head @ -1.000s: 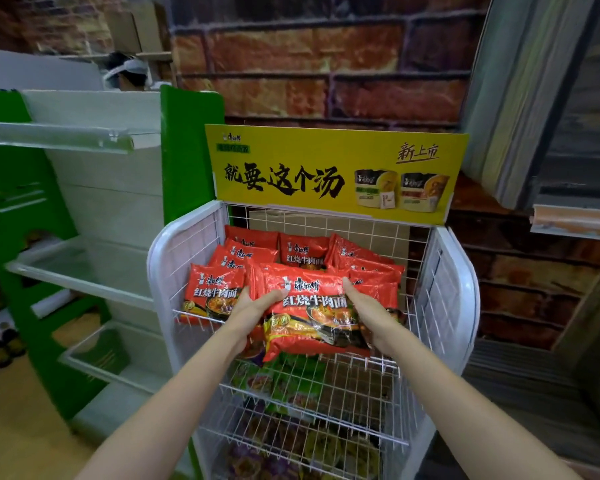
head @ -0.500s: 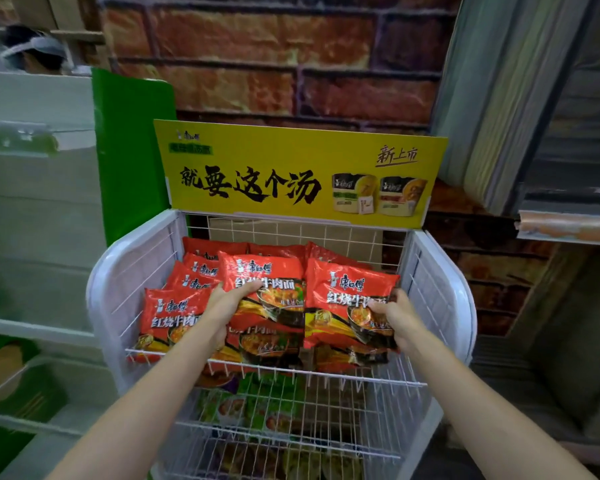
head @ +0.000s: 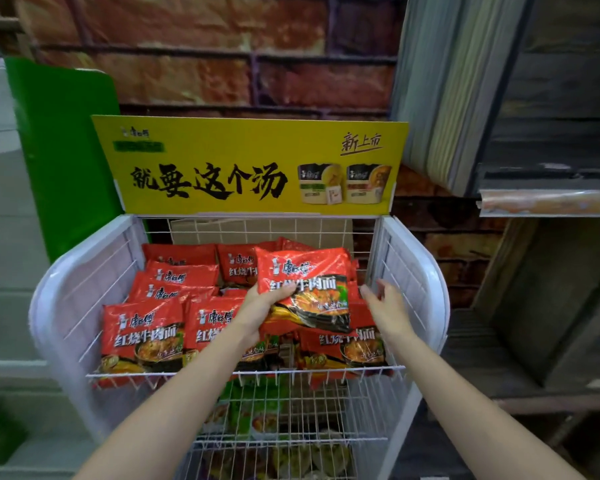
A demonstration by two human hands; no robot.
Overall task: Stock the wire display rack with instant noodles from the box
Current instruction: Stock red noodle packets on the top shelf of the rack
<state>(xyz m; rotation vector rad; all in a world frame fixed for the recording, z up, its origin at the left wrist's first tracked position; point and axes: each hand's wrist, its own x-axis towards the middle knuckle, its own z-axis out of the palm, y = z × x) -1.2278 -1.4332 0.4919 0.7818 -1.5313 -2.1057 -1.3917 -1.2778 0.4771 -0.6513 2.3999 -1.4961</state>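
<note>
The left hand (head: 261, 308) grips a red plastic noodle packet (head: 305, 285) above the white wire rack (head: 409, 271). At three o'clock of it, the right hand (head: 387, 308) hovers, fingers relaxed.

A shop: a white wire display rack (head: 409, 271) of red instant noodle packets (head: 142, 336) under a yellow advertising sign (head: 250, 168), green shelving (head: 63, 150) at left.

Nine red noodle packets (head: 142, 336) show in the top basket of one white wire rack (head: 66, 289), one yellow sign (head: 250, 164) at twelve o'clock, two hands: left (head: 260, 308), right (head: 387, 306)
</note>
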